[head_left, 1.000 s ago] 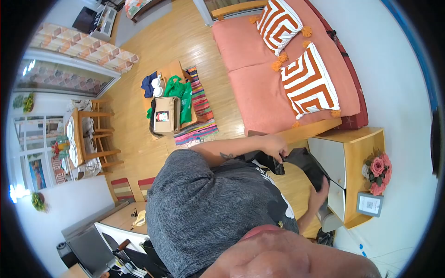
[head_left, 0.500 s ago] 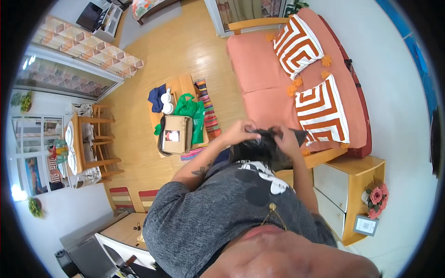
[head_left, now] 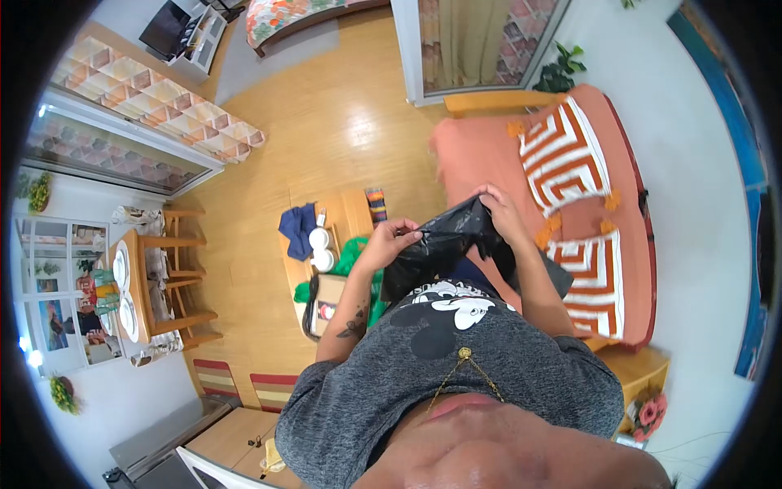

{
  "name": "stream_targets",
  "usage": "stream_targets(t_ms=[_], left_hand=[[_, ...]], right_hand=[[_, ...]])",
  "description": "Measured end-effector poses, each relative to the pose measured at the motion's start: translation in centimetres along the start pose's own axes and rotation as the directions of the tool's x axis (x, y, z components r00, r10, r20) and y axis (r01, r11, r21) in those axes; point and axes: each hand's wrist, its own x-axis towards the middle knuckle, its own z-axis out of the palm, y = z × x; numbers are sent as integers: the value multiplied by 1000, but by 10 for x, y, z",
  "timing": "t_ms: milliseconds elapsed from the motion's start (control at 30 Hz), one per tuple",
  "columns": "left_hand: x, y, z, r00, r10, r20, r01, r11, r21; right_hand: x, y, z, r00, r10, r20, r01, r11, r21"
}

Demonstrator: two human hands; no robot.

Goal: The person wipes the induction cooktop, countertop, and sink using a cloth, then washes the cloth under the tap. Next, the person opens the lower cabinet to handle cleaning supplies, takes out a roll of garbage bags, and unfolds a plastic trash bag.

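A black plastic bag [head_left: 440, 244] stretches between my two hands in front of my body. My left hand [head_left: 394, 241] pinches its edge at one end. The other end of the rim is gripped by my right hand [head_left: 498, 209], held a little farther from my body. The bag sags in folds below the rim, and its lower part hangs near my shirt. Beyond my left forearm, on the low wooden table [head_left: 350, 213], are a dark blue cloth [head_left: 300, 231], white cups [head_left: 322, 249], a green bag [head_left: 350, 256] and a cardboard box [head_left: 329, 295].
A pink sofa [head_left: 468, 159] with patterned cushions [head_left: 566, 155] stands beyond my hands to the right. At the left is a dining table [head_left: 141, 285] with chairs. A wooden cabinet [head_left: 643, 371] holding pink flowers [head_left: 650, 414] is at the lower right.
My body and view have turned toward the sofa and room. Both hands came up in front of me and moved apart, spreading the black bag that was bunched between them.
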Motion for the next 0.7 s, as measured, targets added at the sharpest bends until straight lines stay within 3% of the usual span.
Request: stream_targets(t_ms=[33,67,100,167,200,233,300,367,500,567,600,700], left_hand=[[21,3,-15,1000,13,-9,-13,1000,0],[44,6,-29,995,62,-73,-62,998,12],[64,7,-40,984,106,-140,-105,994,20],[107,26,-69,980,65,-186,-69,998,-12],[131,41,-82,974,96,-205,-110,992,-60],[140,53,-97,968,106,-229,-132,986,-101],[166,76,-128,960,119,-255,-152,981,-117],[191,90,-162,976,45,-212,-72,990,-121],[226,100,-234,950,48,-309,-91,988,-125],[251,93,-278,948,-109,-298,17,956,-294],[266,88,-304,967,-79,-243,-8,941,-337],[309,111,-380,970,-114,-215,66,974,-217]], right_hand=[[22,-7,-4,998,-24,50,25,1000,-7],[45,-15,-8,990,83,116,-94,991,93],[72,-23,-13,988,80,129,-91,993,80],[117,-48,-16,940,29,341,-45,998,40],[154,-38,-25,905,35,424,-4,997,-74],[184,-41,-25,889,42,456,-10,997,-73],[253,-50,-18,859,35,511,135,947,-292],[315,-58,1,846,22,532,165,939,-302],[441,-75,55,819,-37,573,274,902,-333],[495,-88,93,745,116,657,114,948,-296],[528,-81,111,722,131,679,136,936,-325],[611,-70,164,736,84,671,185,930,-319]])
